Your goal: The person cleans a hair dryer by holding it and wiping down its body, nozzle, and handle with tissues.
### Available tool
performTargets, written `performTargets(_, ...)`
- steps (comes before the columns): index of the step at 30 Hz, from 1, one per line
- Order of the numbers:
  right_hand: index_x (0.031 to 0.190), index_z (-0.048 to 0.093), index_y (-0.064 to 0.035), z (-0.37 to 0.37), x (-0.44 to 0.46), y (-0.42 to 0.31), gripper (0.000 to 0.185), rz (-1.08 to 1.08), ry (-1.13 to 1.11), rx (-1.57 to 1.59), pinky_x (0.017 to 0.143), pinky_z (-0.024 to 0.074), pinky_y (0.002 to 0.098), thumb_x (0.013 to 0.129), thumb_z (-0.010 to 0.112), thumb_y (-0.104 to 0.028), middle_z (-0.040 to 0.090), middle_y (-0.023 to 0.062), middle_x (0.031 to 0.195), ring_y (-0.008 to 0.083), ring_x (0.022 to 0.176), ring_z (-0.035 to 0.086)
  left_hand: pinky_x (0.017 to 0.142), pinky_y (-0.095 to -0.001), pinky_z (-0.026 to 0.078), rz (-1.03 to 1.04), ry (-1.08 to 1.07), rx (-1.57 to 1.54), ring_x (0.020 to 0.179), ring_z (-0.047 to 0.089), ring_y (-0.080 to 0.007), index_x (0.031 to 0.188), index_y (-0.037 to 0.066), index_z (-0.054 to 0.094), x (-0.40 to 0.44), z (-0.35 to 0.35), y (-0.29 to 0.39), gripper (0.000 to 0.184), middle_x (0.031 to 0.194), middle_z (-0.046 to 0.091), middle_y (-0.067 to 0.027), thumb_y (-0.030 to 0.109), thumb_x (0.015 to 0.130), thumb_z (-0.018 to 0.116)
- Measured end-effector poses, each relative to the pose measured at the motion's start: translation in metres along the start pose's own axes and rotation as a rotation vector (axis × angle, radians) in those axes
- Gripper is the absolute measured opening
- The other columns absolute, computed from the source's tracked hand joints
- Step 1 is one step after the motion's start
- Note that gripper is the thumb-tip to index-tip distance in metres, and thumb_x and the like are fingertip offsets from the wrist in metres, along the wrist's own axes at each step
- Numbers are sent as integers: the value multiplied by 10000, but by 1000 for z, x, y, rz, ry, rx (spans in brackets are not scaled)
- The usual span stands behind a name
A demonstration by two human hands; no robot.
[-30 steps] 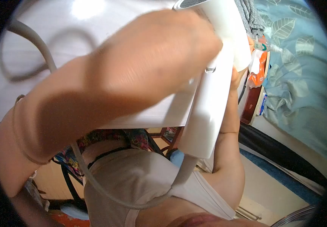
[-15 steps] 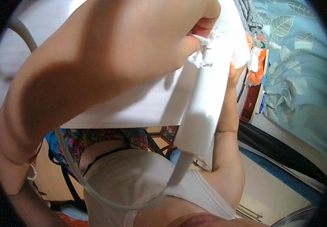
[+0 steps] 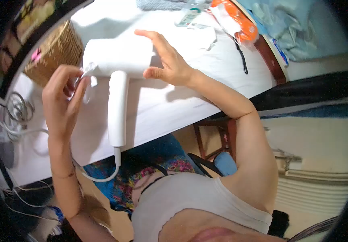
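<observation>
A white hair dryer [image 3: 117,58] lies over the white tabletop, its barrel crosswise and its handle pointing toward my body. My right hand [image 3: 170,64] grips the right end of the barrel, thumb on the near side and a finger over the far side. In my left hand [image 3: 63,90], a crumpled white tissue [image 3: 88,72] is pinched between thumb and fingers. The tissue touches or sits just by the barrel's left end; I cannot tell which. A grey-white cord [image 3: 105,178] runs from the handle's base and loops back to the left.
A woven basket [image 3: 57,52] stands at the back left, beside a dark-framed edge. Coiled cable [image 3: 19,111] lies at far left. Toward the back right are a clear bottle [image 3: 190,14], an orange packet [image 3: 240,24], a flat white tissue [image 3: 204,36] and a thin black object [image 3: 242,58].
The hair dryer has gone from close under the camera down to the tabletop. My left hand, with the tissue, has shifted from the handle to the barrel's left end.
</observation>
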State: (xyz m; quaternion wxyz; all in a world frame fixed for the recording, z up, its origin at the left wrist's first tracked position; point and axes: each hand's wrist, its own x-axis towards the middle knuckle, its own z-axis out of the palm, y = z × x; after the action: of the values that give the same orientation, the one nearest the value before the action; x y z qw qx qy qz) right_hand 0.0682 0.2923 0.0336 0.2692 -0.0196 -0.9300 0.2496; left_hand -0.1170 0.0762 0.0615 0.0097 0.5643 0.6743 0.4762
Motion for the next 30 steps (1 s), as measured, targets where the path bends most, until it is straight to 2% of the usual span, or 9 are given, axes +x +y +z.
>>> performTargets(5,889,652,-43,-62,-12,2,152,78,21,-234,874,445,401,861,650,-192,636,102,963,281,975,573,541,-198,415,91,100,19,668,524,-70,885,3,608,6,-3,17,105,898,617,-34,-6,825,694)
performTargets(7,937,653,-42,-85,-30,23,173,188,140,-434,904,438,388,846,668,-189,622,121,1023,301,1013,560,558,-193,452,167,151,-19,695,560,-76,901,13,624,15,-2,34,97,929,633,-39,3,832,691)
performTargets(9,1163,606,-90,-99,-58,50,370,285,181,-665,938,411,466,850,668,-277,587,141,1163,318,1124,515,618,-225,539,198,104,73,765,632,-104,929,34,643,34,4,50,99,971,654,-58,39,841,688)
performTargets(14,1066,684,-76,-111,-85,76,255,460,8,-605,856,482,372,858,640,-218,656,104,1045,259,982,620,663,-317,541,303,-11,186,747,673,-233,976,37,661,119,57,54,115,986,663,-108,88,875,641)
performTargets(17,997,710,-80,-116,-84,74,184,544,93,-540,794,513,319,854,624,-158,674,84,975,240,860,659,794,-357,549,145,-292,468,921,677,-252,1052,69,685,150,93,14,178,1156,651,-116,79,905,585)
performTargets(20,1015,697,-56,-130,-87,71,180,372,517,-298,764,521,322,874,623,-142,688,84,983,227,831,671,860,-355,532,231,-267,609,1002,654,-276,1061,62,689,143,98,-2,196,1167,647,-130,60,898,581)
performTargets(23,1051,668,-21,-140,-85,42,211,435,668,560,739,547,316,901,626,-163,689,86,996,182,861,678,885,-357,529,191,-253,394,1032,647,-264,1084,40,678,130,82,33,210,1142,659,-127,41,910,561)
performTargets(26,1097,627,16,-140,-73,-20,263,492,705,1061,744,573,322,926,610,-183,682,89,1009,152,902,675,784,-365,562,180,-228,47,937,682,-244,1019,44,696,114,71,68,167,1042,697,-114,78,928,560)
performTargets(30,1123,611,31,-137,-62,-55,314,375,413,1282,769,580,321,916,625,-205,681,97,1020,150,914,674,844,-379,541,164,-302,-541,1020,645,-227,1172,63,642,88,61,99,366,1065,678,-128,342,991,490)
